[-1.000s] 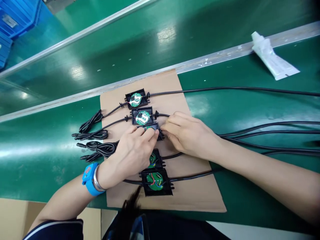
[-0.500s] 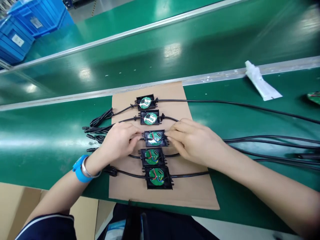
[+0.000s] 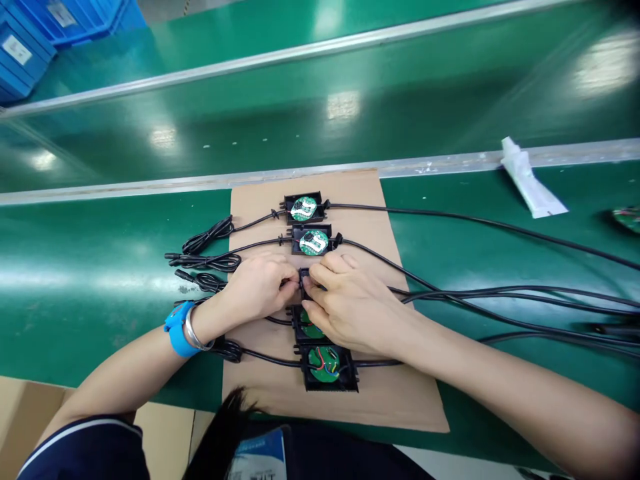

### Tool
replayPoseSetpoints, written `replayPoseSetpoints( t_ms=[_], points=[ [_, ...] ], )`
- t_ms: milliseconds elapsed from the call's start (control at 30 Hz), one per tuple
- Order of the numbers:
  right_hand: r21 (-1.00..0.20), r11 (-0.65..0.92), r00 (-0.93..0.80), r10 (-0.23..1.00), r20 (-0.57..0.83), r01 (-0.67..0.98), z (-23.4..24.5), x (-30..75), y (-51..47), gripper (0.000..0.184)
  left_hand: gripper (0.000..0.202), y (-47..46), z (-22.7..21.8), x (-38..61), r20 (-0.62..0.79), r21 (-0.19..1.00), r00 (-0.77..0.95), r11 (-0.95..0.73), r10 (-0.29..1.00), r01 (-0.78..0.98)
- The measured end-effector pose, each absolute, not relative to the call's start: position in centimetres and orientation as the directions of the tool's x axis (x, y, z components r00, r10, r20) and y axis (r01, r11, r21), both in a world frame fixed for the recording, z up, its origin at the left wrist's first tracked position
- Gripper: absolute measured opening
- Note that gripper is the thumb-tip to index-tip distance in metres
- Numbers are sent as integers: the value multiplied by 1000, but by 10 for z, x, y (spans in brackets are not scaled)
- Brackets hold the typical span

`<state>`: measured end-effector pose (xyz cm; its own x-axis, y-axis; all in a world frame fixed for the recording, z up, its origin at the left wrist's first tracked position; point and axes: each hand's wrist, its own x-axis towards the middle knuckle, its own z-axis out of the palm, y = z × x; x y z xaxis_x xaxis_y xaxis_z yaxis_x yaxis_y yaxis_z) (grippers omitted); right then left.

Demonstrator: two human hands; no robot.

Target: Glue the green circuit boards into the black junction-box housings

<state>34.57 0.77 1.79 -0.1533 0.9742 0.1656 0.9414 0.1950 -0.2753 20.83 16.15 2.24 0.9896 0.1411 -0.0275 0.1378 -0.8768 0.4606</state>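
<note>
Several black plastic housings with round green circuit boards lie in a column on a cardboard sheet (image 3: 270,410). My left hand (image 3: 263,287) is closed in a pinch at the left end of the middle housing (image 3: 303,275), where its black cable enters. Over that same housing, my right hand (image 3: 345,300) has its fingers bent and pressed together, hiding most of it and whatever they grip. Just beyond are two housings with white-marked boards, the nearer one (image 3: 312,240) close to my right knuckles. Nearest my body, another housing (image 3: 327,369) shows red, blue and yellow wires.
Coiled black cables (image 3: 210,233) lie to the left, and long cables (image 3: 500,293) run off to the right. A white tube (image 3: 533,180) rests by the metal rail. Blue crates (image 3: 20,53) stand at the far left. Part of a green board (image 3: 627,217) shows at the right edge.
My right hand has moved left, from the right end of the middle housing to over it, covering its board. My left hand stays at the left end. The camera view has shifted slightly.
</note>
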Motion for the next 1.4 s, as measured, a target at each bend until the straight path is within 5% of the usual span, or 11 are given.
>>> replayPoseSetpoints(
  t_ms=[167,267,400,567,1000,1400],
  points=[
    [-429,63,114,920,374,901,4,391,6,23,11,191,26,220,99,347,958,-912,269,220],
    [-456,-82,249,914,321,886,-17,415,13,22,17,207,19,229,93,223,956,-941,280,254],
    [-552,-95,292,914,281,828,-24,421,12,18,5,210,23,227,-18,344,950,-891,310,297],
    [-474,10,139,950,278,881,14,408,-1,27,18,203,48,219,-11,430,936,-843,353,323],
    [-404,7,-1,1000,15,915,34,413,45,33,21,196,38,241,-51,152,956,-943,290,295],
    [-393,-57,-21,981,-191,918,35,410,54,36,18,196,30,242,-137,233,941,-913,310,335]
  ],
)
